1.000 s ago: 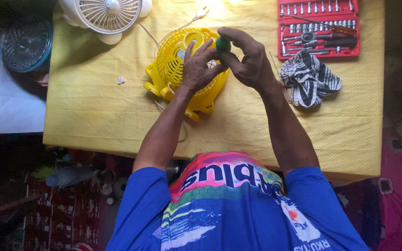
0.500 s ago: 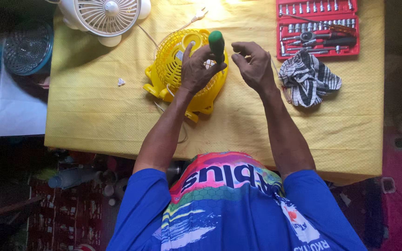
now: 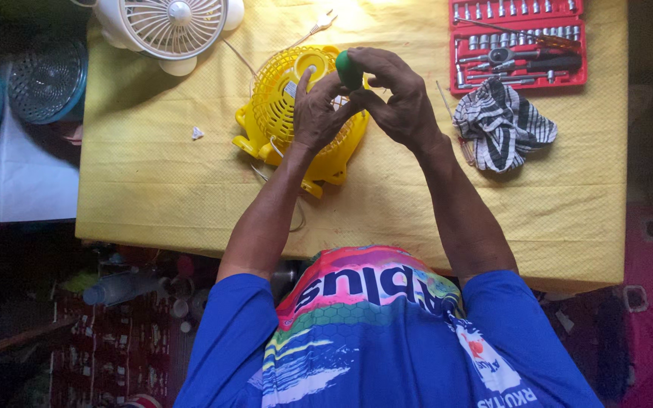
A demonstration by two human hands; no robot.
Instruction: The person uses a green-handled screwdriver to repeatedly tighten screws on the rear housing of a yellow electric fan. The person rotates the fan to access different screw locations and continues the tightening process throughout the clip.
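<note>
- At bench (image 3: 153, 189) centre, on the yellow cloth: yellow fan (image 3: 296, 113), lying flat with grille upward, taken as the landmark for all positions below.
- Directly above the fan: green-handled screwdriver (image 3: 349, 69), standing upright, handle end toward the camera; shaft and tip hidden behind the hands, so contact with the fan cannot be confirmed.
- Right hand (image 3: 398, 102): grip clenched around the green handle, apparently to keep the tool upright over the fan.
- Left hand (image 3: 317, 113): fingers spread over the grille, fingertips touching the handle; appears to steady both fan body and tool. Firmly clenched or merely resting: cannot tell.
- Beyond the fan, toward the far left: white fan (image 3: 171, 26), near the bench's far edge.
- Right of the fan: striped cloth (image 3: 504, 125), near; red socket set (image 3: 519, 41) beyond it, lid open, within reach of the right hand.
- Left of the fan: small white scrap (image 3: 197, 133), apart; broad bare cloth for sliding or turning the fan.
- Near side of the fan: bare strip up to the bench edge, crossed by both forearms.
- Far left, off the bench: loose grilles (image 3: 47, 79) on a lower surface.
</note>
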